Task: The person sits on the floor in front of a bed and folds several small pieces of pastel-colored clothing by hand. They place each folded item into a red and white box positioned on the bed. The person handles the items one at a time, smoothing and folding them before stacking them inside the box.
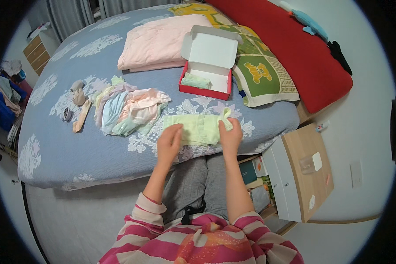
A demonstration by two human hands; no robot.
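You are in a home, in a bedroom. The bed [92, 158] before you, spread with a blue quilt patterned in white flowers, fills most of the view. Along its right side runs a red padded headboard [299, 53], with a bear-patterned green pillow cover [275, 81] against it and a blue plush toy [311, 23] on top. A folded pink bedcover [154, 42] lies toward the far side. To your near right stands a bedside cabinet [290, 176] with a wood-coloured top, and books [247, 173] beside it. Grey curtains [70, 15], a chest of drawers [37, 55] and heaped clothes [6, 94] on the left suit a lived-in bedroom.
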